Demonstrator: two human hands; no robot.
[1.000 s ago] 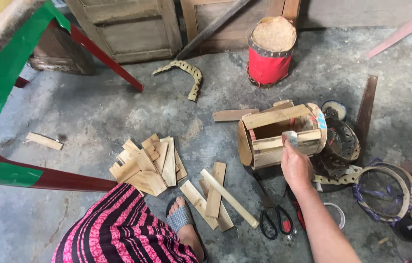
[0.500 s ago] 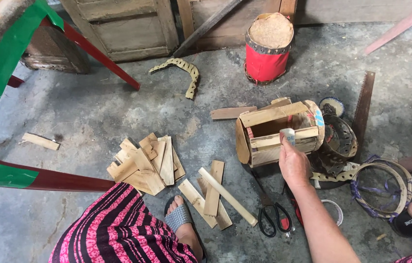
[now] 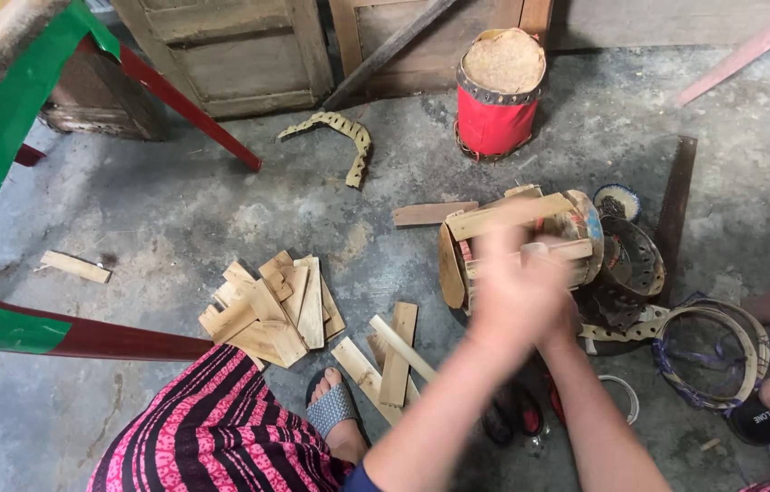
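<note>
Two Hands at the Bamboo Frame

Both hands meet, motion-blurred, in front of the bamboo frame (image 3: 517,241) lying on its side on the concrete floor (image 3: 175,210). Left hand (image 3: 508,296) and right hand (image 3: 558,305) overlap; grip state cannot be determined. Loose bamboo slats (image 3: 271,310) lie well apart, leftward.

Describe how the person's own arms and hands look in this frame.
Both forearms are bare, with no sleeves, gloves, watch or bracelets visible. The left hand and right hand are motion-blurred, so rings or nail details cannot be made out.
</note>
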